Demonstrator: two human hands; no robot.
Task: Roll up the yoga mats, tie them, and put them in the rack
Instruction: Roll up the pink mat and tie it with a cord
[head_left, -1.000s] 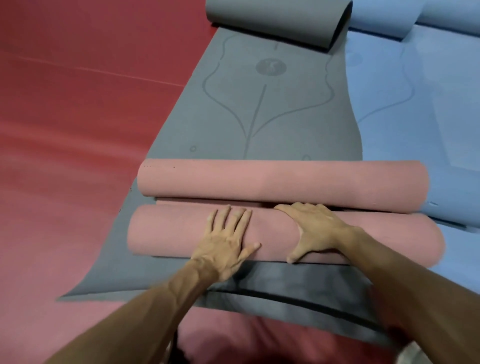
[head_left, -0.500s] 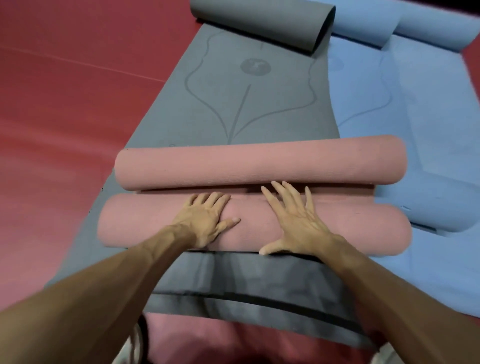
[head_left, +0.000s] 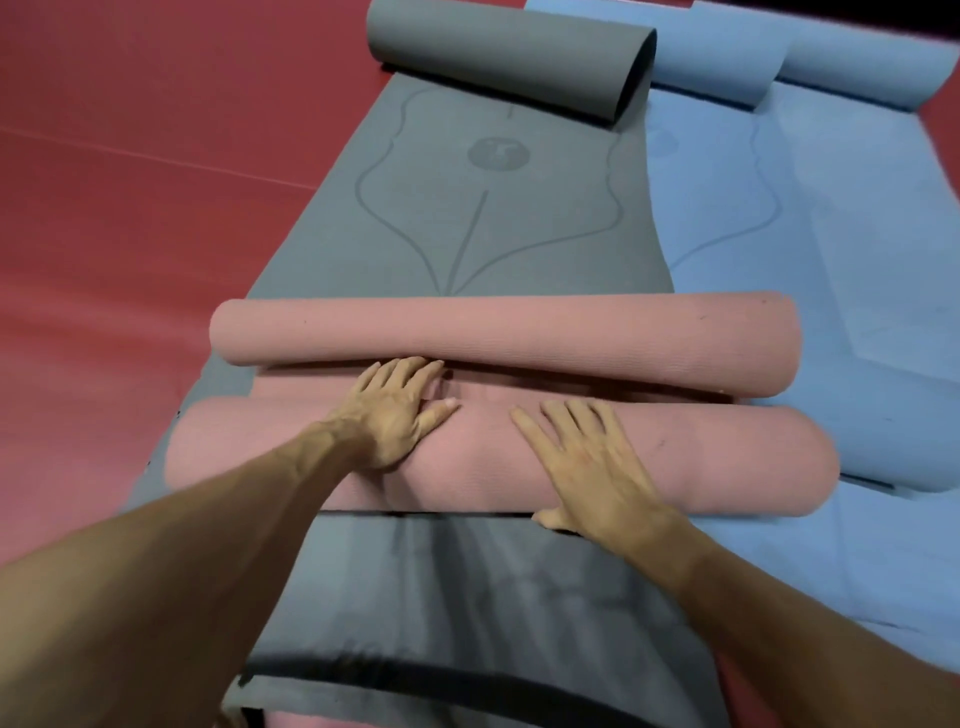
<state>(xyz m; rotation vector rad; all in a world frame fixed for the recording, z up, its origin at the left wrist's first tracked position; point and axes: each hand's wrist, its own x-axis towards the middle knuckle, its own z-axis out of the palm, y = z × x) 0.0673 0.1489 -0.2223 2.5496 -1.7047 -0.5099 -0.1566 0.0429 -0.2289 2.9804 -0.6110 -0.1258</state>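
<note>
On grey mat (head_left: 467, 249): unreadable round logo (head_left: 498, 154).

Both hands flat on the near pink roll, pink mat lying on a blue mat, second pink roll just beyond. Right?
Not quite. In the head view the pink mat lies on a grey mat, not a blue one; the blue mat lies beside it. Both the left hand and right hand are flat on the near pink roll, with the second pink roll just beyond.

Pink mat (head_left: 498, 457) in two rolls, on a grey mat (head_left: 467, 234) with a darker leaf-line pattern, blue mats (head_left: 831, 208) right of it, red floor (head_left: 130, 208) left.
</note>
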